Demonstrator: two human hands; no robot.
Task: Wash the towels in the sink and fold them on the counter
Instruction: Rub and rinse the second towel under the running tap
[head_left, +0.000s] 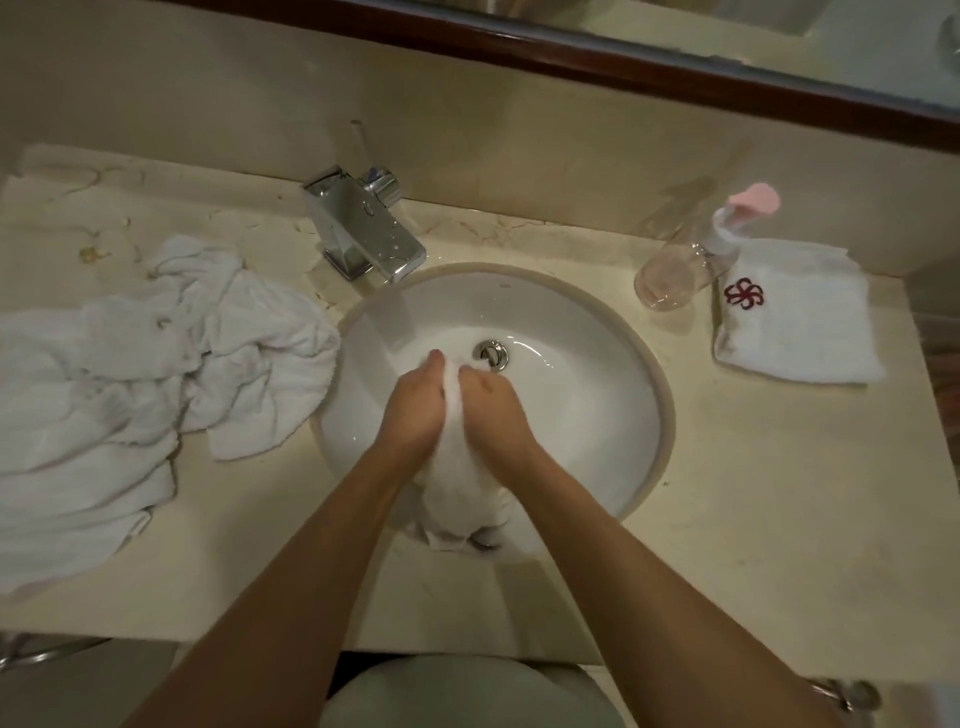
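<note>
A wet white towel (460, 499) is bunched inside the round white sink (597, 415). My left hand (415, 405) and my right hand (493, 410) grip it side by side, squeezing the cloth between them just in front of the drain (491, 354). The towel's loose end hangs down toward the sink's near wall. A heap of crumpled white towels (130, 384) lies on the counter to the left. One folded white towel with a red flower emblem (795, 317) lies on the counter at the right.
A chrome faucet (363, 228) stands behind the sink at the left. A clear pump bottle with a pink top (691, 260) lies next to the folded towel. The beige marble counter (753, 493) ends at a mirror frame behind.
</note>
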